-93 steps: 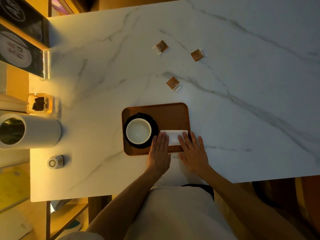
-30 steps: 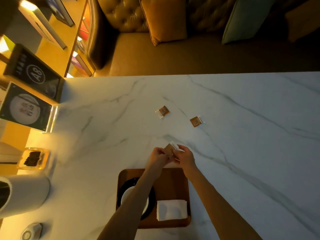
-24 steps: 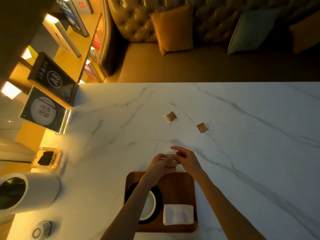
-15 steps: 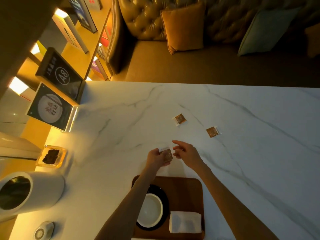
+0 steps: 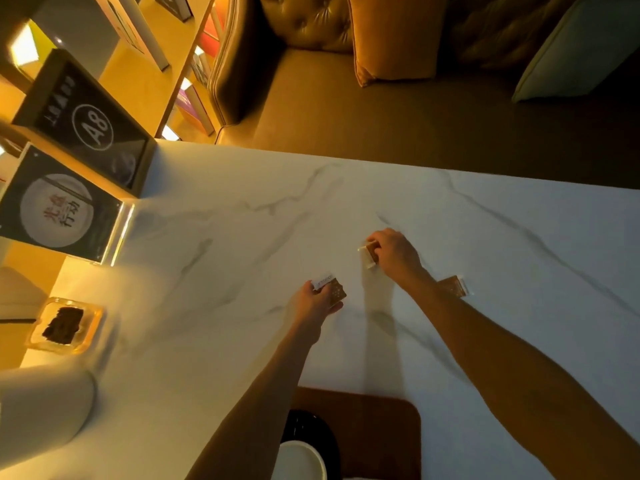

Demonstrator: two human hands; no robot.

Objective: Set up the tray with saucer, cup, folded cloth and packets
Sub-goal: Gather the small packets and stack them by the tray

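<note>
Left hand (image 5: 313, 303) fingers pinch a small brown packet (image 5: 333, 289) by its pale sealed edge, held just above the worktop (image 5: 207, 271). Right hand (image 5: 394, 252) fingers curl down onto a second packet (image 5: 367, 252) lying flat on the marble, closing on it; whether it's actually lifted, can't tell. Third packet (image 5: 453, 287) lies on the worktop just beside the right wrist, partly hidden. Wooden tray (image 5: 381, 431) near the bottom edge, well apart from the packets, carries a black saucer (image 5: 311, 429) with a white cup (image 5: 299, 462) on it; folded cloth not in view. Packets look light, thin, crinkly, likely slick on polished stone: best taken at a corner or sealed edge, tipped up with a fingertip first.
</note>
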